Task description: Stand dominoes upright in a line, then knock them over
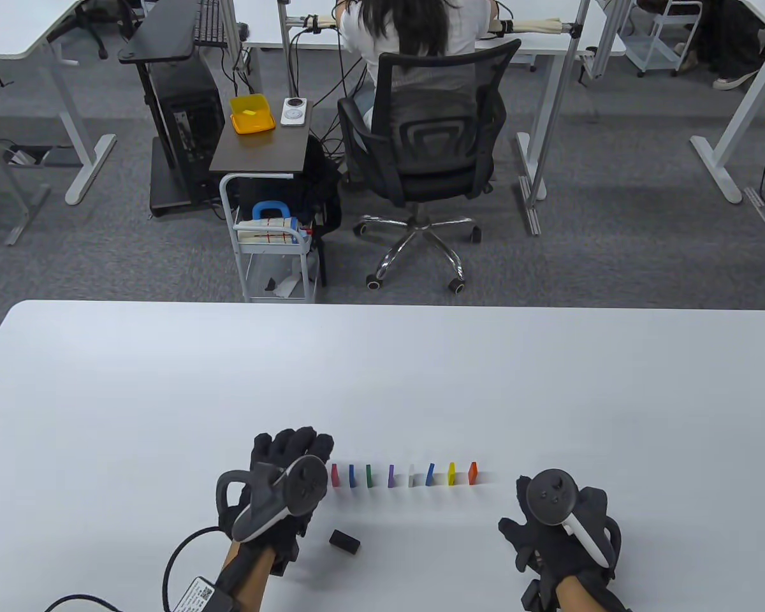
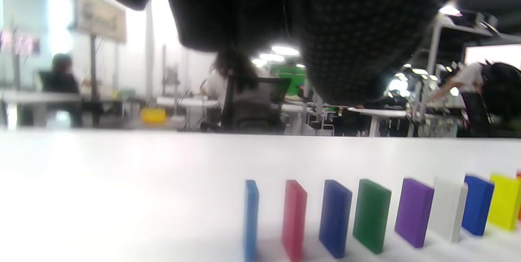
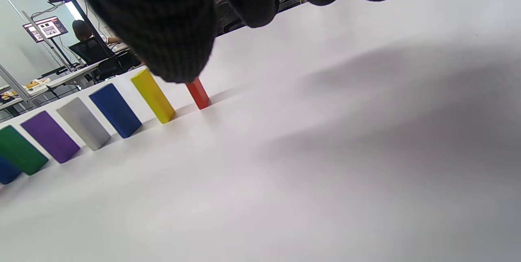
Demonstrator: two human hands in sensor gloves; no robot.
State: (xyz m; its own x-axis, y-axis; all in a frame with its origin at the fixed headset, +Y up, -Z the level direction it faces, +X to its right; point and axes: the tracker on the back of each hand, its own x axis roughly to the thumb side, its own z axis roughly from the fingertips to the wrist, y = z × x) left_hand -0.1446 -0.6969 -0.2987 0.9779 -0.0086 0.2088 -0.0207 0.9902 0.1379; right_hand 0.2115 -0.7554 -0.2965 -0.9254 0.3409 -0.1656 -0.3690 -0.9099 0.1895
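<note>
A row of coloured dominoes stands upright on the white table (image 1: 166, 395), from the pink one (image 1: 335, 475) to the orange-red one (image 1: 473, 473). In the left wrist view a light blue domino (image 2: 251, 219) stands before the pink one (image 2: 294, 223); the table view hides it behind my left hand's tracker. My left hand (image 1: 293, 449) hovers at the row's left end with its fingers (image 2: 342, 30) above the table, holding nothing. A black domino (image 1: 344, 541) lies flat near my left wrist. Just right of the orange-red domino (image 3: 198, 93), my right hand (image 1: 551, 529) rests empty.
Beyond the table's far edge stand a white cart (image 1: 274, 255) and an office chair (image 1: 430, 146) with a seated person. A cable (image 1: 178, 561) runs from my left wrist along the table's near edge.
</note>
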